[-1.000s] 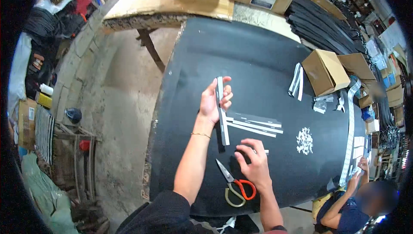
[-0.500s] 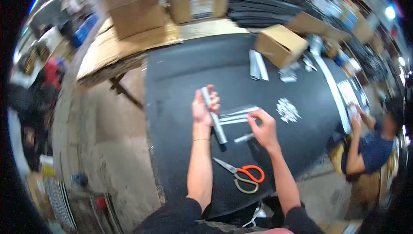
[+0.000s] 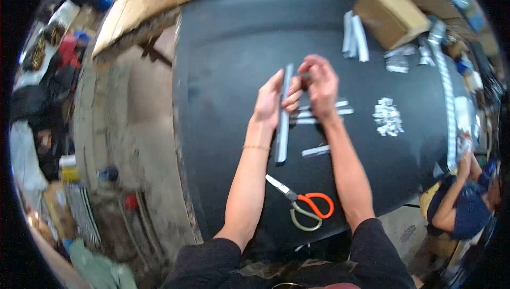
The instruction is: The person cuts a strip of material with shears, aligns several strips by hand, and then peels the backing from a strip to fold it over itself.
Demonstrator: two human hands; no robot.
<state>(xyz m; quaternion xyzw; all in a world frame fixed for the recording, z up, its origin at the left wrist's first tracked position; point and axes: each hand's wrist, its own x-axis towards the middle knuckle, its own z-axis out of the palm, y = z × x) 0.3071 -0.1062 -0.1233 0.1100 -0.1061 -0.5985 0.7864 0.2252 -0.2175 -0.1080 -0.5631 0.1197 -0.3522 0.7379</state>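
1. The surface (image 3: 228, 81) spreads widest: a smooth, black, sheet-like top with a dull sheen and a rough left edge.
2. At the far right, beyond the surface's right side, a person (image 3: 467, 209) in a dark blue top works with both arms reaching forward; what they handle is too small to tell.
3. A cardboard box (image 3: 390, 18), plain brown with straight sides, sits at the far right of the surface.
4. A long, pale, ribbon-like band (image 3: 448, 92) runs from far to near along the right side.
5. Scissors (image 3: 305, 204) lie at the near side, with metal blades pointing left and far, one handle loop orange, the other dull olive.
6. The left hand (image 3: 273, 100) grips a narrow, straight, grey-white strip (image 3: 283, 129) between thumb and fingers, above the middle of the surface.
7. The right hand (image 3: 323, 87) has bent fingers just right of the strip's far end; whether it pinches anything I cannot tell.
8. Flat pale strips (image 3: 305, 121) lie partly behind the right wrist, and a shorter piece (image 3: 316, 151) lies nearer.
9. Small white snippets (image 3: 388, 117) form a loose heap on the right.
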